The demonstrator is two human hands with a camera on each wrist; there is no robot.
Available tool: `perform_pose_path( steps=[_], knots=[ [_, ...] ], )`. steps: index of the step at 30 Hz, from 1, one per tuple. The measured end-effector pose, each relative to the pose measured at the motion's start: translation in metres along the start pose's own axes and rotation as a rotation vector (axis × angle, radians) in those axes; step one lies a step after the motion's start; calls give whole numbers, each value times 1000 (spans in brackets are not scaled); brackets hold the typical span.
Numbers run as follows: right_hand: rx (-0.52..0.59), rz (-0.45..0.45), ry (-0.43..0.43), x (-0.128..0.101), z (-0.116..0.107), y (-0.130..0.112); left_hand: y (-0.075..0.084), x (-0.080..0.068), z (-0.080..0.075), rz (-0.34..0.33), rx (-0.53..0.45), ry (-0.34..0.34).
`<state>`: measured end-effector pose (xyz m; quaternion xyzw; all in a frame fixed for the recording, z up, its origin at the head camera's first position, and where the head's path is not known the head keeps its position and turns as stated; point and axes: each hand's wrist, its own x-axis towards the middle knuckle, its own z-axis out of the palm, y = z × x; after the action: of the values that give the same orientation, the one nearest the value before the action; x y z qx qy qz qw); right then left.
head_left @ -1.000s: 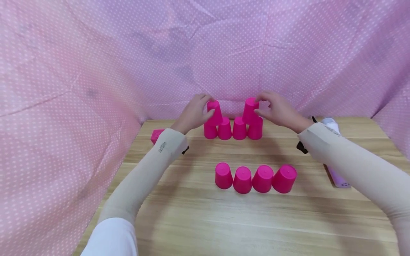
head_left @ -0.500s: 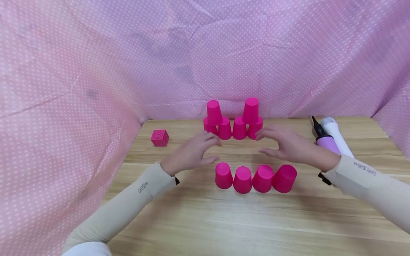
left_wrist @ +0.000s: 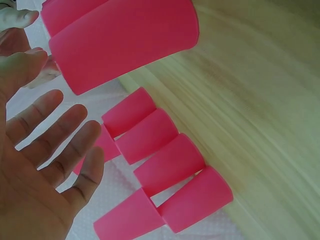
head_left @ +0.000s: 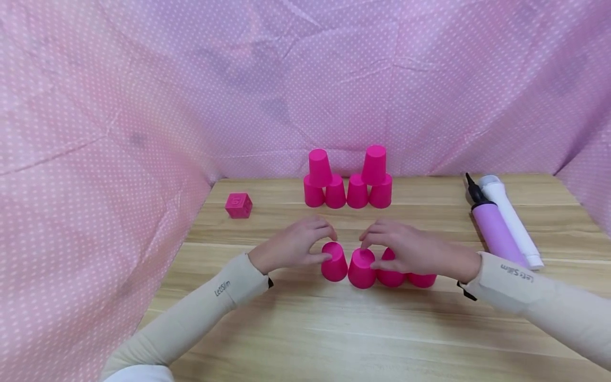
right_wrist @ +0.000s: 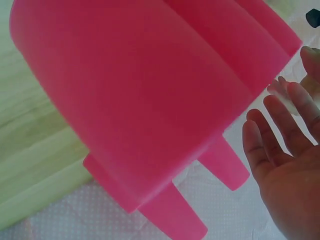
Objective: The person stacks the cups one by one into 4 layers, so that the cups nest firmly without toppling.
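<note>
- Nearest to me, a row of four upside-down pink cups stands side by side on the wooden table [head_left: 296,329].
- My left hand [head_left: 291,246] sits at the left end of that row. Its fingers are spread and relaxed around the leftmost cup [head_left: 333,262], with the thumb at its side and the fingertips near its top. I cannot tell whether it is truly gripping yet.
- My right hand [head_left: 410,250] lies over the right part of the row, its fingers apart and loosely bent. A fingertip touches the top of the second cup [head_left: 361,269]. The palm partly hides the third cup [head_left: 389,276] and the fourth cup [head_left: 422,279].
- Farther back, a second group of cups [head_left: 347,178] stands well apart from my hands: four upside down in a row, with two more perched on top.
- To the far left lies a small pink cube [head_left: 238,205].
- To the far right, a purple and white hand pump [head_left: 498,225] lies on the table.
- A pink dotted cloth [head_left: 143,79] hangs behind and at both sides.
</note>
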<state>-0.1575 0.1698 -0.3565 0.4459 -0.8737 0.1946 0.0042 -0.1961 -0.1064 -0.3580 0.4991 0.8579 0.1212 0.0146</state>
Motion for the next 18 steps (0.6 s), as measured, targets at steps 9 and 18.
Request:
perform_pose_path(
  steps=[9, 18],
  knots=[
    [-4, 32, -61, 1, 8, -1, 1, -4, 6, 7, -38, -12],
    [9, 26, -59, 4, 8, -2, 2, -6, 8, -19, -100, -31]
  ],
)
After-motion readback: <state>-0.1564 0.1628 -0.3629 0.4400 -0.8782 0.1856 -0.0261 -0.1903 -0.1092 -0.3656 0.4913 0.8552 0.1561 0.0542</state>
